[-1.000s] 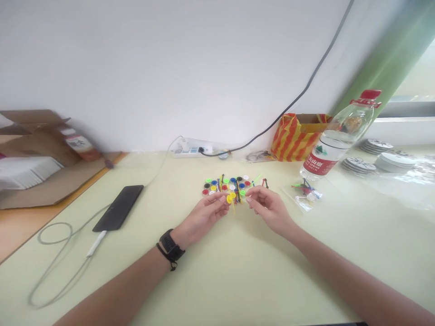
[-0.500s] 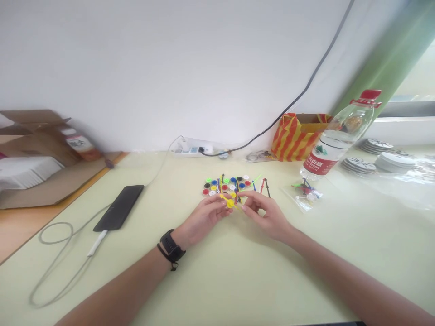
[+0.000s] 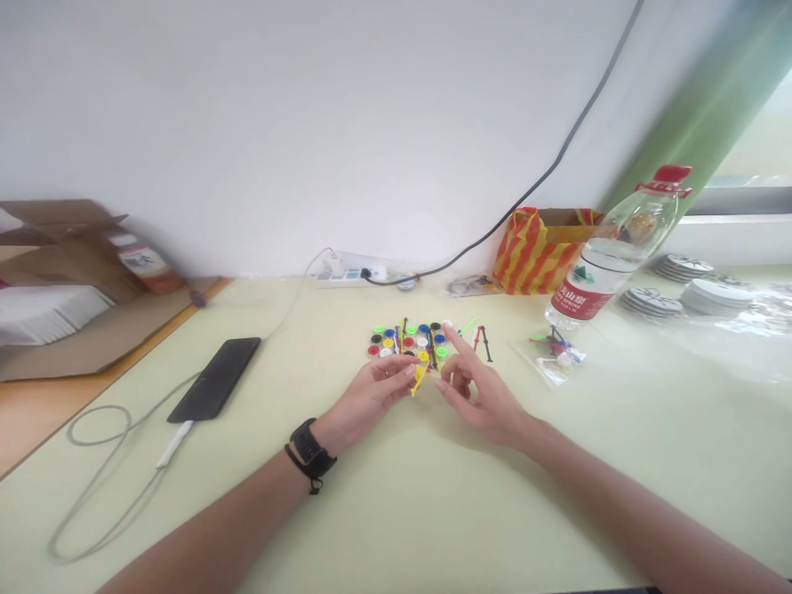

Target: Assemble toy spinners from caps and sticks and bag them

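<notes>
My left hand [image 3: 377, 388] pinches a small yellow plastic stick with a round disc on it [image 3: 420, 376] between thumb and fingertips, held above the table. My right hand [image 3: 479, 392] is just to its right with the thumb and index finger apart and the other fingers curled. Its index fingertip reaches to a white disc [image 3: 446, 322] at the right of a group of coloured plastic discs [image 3: 388, 342]. Whether the fingertip touches that disc, I cannot tell. Coloured plastic sticks [image 3: 399, 334] lie among the discs. A red stick and a black stick [image 3: 486, 342] lie to the right.
A clear bag of plastic parts [image 3: 553, 355] lies right of my hands, near a large water bottle [image 3: 578, 289] and a striped bag [image 3: 525, 252]. A phone [image 3: 214, 379] with its cable is on the left. Behind are a power strip [image 3: 346, 276] and a cardboard box [image 3: 62, 247].
My right hand has let go of the yellow piece and stretched its index finger forward to the discs. In my left hand, the yellow piece has turned, its end now pointing down toward me.
</notes>
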